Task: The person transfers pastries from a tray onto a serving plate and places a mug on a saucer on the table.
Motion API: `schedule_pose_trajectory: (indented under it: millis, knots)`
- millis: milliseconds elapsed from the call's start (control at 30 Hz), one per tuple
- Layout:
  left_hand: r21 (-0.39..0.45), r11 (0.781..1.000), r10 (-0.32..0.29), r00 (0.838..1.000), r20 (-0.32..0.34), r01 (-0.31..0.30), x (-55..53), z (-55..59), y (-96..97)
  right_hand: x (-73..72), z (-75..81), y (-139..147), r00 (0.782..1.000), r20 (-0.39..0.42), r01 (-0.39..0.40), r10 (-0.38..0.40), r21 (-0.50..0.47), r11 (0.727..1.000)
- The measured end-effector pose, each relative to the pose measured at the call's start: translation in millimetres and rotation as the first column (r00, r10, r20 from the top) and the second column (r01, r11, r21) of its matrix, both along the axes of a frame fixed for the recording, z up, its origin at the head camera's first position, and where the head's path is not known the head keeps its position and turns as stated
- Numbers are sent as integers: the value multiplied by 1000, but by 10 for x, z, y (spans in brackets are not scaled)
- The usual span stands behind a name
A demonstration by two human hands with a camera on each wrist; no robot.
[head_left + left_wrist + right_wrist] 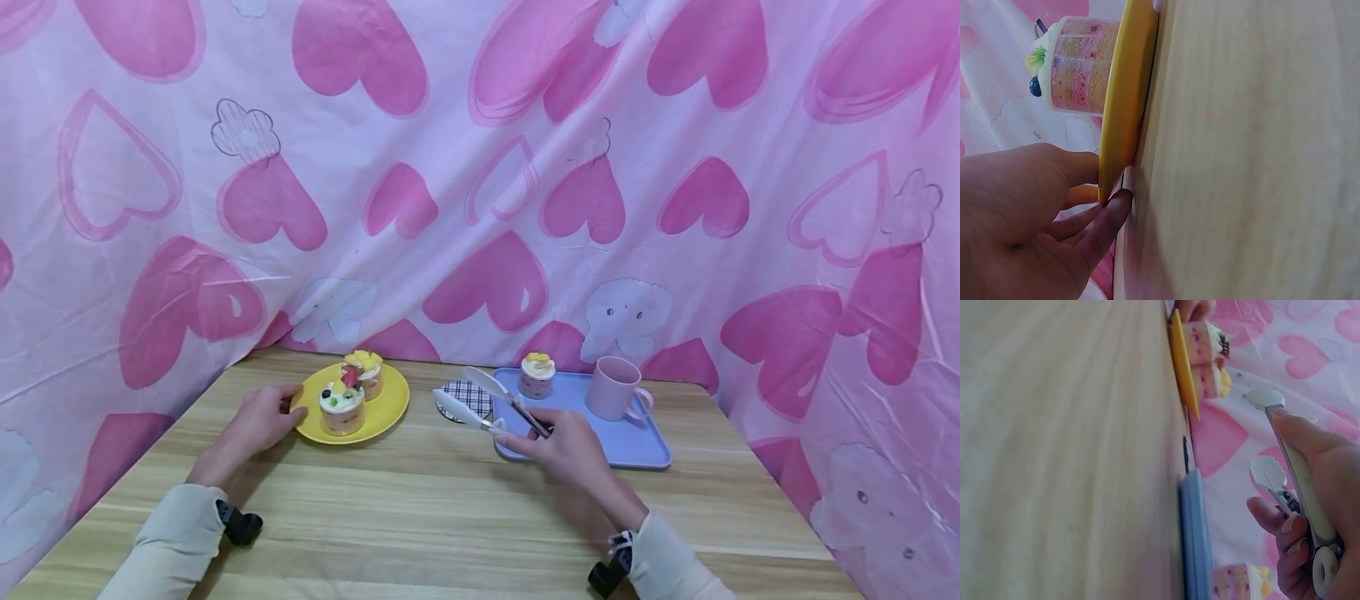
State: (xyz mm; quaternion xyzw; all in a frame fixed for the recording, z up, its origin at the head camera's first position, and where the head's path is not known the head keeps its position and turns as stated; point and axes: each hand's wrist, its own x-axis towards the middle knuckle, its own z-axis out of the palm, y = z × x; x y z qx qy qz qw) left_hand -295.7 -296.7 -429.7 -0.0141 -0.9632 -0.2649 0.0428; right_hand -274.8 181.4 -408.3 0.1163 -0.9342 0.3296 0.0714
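My left hand pinches the near-left rim of a round yellow plate, thumb over the edge and fingers beneath it. Two clear dessert cups sit on the plate: a front one topped with cream, blueberry and green bits, and a rear one with yellow fruit cubes; a red strawberry shows between them. A pair of tongs with white scalloped tips is gripped in my right hand, above the tray's left side. Its tips are spread apart with nothing between them.
A blue tray on the right bears a third dessert cup and a pink mug. Left of it lies a round checked coaster, partly behind the tongs. Behind the wooden table hangs a pink heart-patterned curtain.
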Motion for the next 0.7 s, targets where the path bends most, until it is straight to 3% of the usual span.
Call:
schedule_pose_trajectory:
  millis: [233,533,700]
  knots:
    - [-6,1000,-4,1000,-2,4,-1,-1,2,-72,60,109,996,69,56,-52,-56,997]
    - [-9,1000,-10,1000,-14,10,-2,-13,-5,-191,38,254,997,20,76,-75,-119,990]
    - [-10,1000,-8,1000,-12,8,-10,-18,-8,-235,48,325,992,-3,121,-122,-100,988]
